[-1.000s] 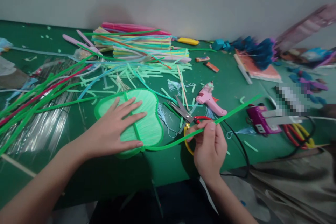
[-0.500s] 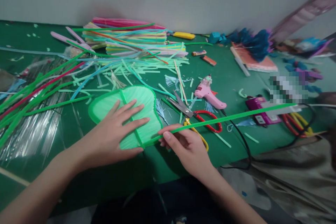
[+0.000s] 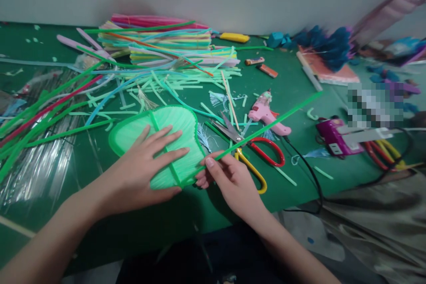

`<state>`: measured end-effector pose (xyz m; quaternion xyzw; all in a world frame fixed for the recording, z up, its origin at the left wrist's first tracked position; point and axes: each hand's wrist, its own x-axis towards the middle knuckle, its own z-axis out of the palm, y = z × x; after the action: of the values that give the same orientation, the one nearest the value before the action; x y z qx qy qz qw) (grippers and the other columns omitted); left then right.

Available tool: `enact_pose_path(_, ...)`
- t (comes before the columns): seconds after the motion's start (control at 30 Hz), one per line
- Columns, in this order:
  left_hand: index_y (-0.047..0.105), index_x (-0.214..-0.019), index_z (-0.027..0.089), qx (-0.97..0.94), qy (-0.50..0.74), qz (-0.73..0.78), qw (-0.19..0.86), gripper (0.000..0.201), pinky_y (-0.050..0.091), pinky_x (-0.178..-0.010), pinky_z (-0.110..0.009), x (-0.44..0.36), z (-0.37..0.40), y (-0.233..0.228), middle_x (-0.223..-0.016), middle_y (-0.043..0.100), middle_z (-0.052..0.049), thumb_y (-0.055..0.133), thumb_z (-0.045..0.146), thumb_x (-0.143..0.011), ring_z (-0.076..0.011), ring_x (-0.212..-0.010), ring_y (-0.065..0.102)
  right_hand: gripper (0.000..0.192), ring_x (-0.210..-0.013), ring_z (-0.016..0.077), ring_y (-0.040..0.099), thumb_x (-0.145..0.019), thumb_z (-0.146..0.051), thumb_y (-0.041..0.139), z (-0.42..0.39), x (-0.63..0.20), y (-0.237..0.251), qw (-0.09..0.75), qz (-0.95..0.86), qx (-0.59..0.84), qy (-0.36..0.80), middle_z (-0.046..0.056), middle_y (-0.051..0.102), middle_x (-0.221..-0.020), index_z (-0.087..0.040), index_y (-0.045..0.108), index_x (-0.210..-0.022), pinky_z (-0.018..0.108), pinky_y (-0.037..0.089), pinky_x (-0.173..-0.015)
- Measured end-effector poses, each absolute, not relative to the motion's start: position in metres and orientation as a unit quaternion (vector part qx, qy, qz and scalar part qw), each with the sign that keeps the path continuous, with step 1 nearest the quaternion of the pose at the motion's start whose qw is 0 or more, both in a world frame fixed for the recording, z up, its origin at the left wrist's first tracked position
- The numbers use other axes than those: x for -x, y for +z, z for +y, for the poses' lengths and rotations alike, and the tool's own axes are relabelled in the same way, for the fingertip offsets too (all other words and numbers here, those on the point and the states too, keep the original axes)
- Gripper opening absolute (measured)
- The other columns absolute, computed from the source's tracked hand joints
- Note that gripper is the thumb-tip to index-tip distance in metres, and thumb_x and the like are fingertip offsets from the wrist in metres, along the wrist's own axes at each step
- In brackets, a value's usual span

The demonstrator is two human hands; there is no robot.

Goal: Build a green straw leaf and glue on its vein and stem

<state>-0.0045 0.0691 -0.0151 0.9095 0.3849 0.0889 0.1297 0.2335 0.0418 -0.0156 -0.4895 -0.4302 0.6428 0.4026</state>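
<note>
A light green rounded panel (image 3: 135, 128) with a darker green fuzzy border and a strip across its middle lies on the green table. My left hand (image 3: 155, 155) rests flat on it with fingers spread. At the panel's right lower edge, my right hand (image 3: 229, 175) pinches a bright green pipe cleaner (image 3: 269, 125) between thumb and index finger. The pipe cleaner's long free end slants up to the right, over scissors (image 3: 266, 148) with red and yellow handles. Its near end runs along the panel's edge, partly hidden by my fingers.
A pink glue gun (image 3: 268, 115) with a black cord lies beyond the scissors. Bundles of coloured pipe cleaners (image 3: 156, 40) and cut green pieces (image 3: 199, 77) are at the back. Clear wrapping (image 3: 55, 159) lies at left. At right are a purple power box (image 3: 337, 137) and a lighter (image 3: 267, 71).
The pipe cleaner's free end has swung up and away, and it now looks shorter. Both hands keep nearly the same places, and the view has shifted slightly.
</note>
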Motion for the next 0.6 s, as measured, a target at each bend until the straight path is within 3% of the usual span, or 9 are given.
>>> enact_pose_path(0.33, 0.047, -0.148, 0.031, -0.902, 0.099, 0.391, 0.151, 0.069, 0.016, -0.121, -0.069, 0.0039, 0.0675, -0.0141, -0.163, 0.035, -0.009, 0.063, 0.056, -0.086, -0.0379, -0.152, 0.026, 0.033, -0.060, 0.0159, 0.073, -0.087, -0.051, 0.070, 0.0415, -0.2326, -0.0165, 0.394, -0.403, 0.494, 0.663, 0.001, 0.073, -0.066, -0.019, 0.062, -0.090, 0.028, 0.062, -0.059)
enact_pose_path(0.6, 0.041, -0.151, 0.032, -0.908, 0.082, 0.388, 0.139, 0.071, 0.017, -0.120, -0.070, 0.0047, 0.0678, -0.0131, -0.164, 0.033, -0.008, 0.060, 0.057, -0.088, -0.0362, -0.153, 0.022, 0.032, -0.060, 0.0168, 0.075, -0.085, -0.048, 0.074, 0.0381, -0.2329, -0.0151, 0.411, -0.368, 0.488, 0.676, 0.001, 0.075, -0.067, -0.018, 0.062, -0.089, 0.028, 0.063, -0.060)
